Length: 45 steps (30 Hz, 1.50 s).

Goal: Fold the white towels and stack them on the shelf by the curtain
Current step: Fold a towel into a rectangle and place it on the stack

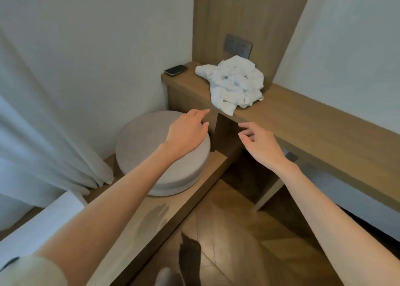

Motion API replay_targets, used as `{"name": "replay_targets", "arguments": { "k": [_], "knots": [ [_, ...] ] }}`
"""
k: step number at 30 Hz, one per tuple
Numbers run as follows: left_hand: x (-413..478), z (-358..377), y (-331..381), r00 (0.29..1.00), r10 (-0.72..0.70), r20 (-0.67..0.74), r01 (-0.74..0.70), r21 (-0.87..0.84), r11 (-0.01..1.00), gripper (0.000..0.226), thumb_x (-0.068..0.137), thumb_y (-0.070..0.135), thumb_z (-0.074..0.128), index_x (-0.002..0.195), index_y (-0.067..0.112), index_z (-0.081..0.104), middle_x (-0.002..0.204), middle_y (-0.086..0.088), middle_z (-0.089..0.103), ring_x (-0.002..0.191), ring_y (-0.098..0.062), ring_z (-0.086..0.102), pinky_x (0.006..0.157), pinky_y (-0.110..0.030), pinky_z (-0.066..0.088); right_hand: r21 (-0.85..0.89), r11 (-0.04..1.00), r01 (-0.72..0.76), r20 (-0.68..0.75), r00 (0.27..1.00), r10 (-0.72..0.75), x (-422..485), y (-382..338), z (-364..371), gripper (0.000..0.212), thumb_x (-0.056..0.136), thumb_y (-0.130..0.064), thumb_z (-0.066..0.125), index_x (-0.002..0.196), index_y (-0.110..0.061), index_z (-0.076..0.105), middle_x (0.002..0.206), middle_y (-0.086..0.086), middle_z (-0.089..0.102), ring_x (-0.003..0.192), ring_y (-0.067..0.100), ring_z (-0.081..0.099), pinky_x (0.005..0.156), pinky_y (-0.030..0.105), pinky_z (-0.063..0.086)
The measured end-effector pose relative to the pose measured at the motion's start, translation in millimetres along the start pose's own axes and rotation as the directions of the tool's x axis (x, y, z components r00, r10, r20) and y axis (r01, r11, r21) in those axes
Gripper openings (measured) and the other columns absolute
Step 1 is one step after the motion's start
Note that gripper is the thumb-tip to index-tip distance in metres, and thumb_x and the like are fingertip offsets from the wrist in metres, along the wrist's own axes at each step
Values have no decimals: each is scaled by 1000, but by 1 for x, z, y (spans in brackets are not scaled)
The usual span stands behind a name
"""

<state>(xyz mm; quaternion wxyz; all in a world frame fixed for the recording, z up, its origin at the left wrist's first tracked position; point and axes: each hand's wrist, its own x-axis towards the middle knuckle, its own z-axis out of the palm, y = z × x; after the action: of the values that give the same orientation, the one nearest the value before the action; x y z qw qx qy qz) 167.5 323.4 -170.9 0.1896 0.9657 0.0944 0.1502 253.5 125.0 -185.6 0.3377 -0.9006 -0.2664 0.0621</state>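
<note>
On the light-brown wooden shelf (303, 114), upper centre of the frame, lies a crumpled heap of white cloth towels (236, 82), unfolded, 1 corner drooping over the front edge. Step in hand, by judgement: the reach. The next move calls for gripping a single towel and drawing it free. The 2 hands hold nothing: left hand (187, 132) with fingers extended, right hand (259, 143) loosely curled, both just short of the heap.
</note>
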Motion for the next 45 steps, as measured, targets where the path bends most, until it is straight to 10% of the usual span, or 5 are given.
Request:
{"name": "replay_targets", "arguments": {
  "k": [14,20,30,45],
  "knots": [
    [202,43,4,996,86,3,-85,-70,994,46,99,38,40,143,28,36,147,0,41,130,-20,43,102,-35,39,-70,998,-3,-107,994,-4,155,47,-59,32,97,-28,50,128,-31,53,126,-12,57,85,-2,54,71,17,43],
    [296,60,-24,996,79,51,-72,-127,989,45,99,35,40,142,25,39,144,-2,45,127,-22,46,99,-35,42,-132,991,-29,-117,993,13,246,64,-73,32,96,-27,50,128,-27,54,131,-4,55,92,10,57,84,33,51],
    [401,120,-73,985,-52,163,84,-193,978,48,97,32,43,144,23,35,142,-3,46,124,-23,49,96,-34,42,-96,989,-113,-109,989,103,383,108,-55,30,96,-24,49,125,-24,57,138,2,49,84,13,59,75,29,44],
    [532,237,-150,892,-318,322,411,-283,867,58,96,36,49,148,18,28,149,-4,35,135,-23,35,109,-32,30,-229,967,110,166,983,-73,596,164,7,47,97,-17,46,142,-27,40,155,-3,25,132,21,41,93,39,46]
  ]
}}
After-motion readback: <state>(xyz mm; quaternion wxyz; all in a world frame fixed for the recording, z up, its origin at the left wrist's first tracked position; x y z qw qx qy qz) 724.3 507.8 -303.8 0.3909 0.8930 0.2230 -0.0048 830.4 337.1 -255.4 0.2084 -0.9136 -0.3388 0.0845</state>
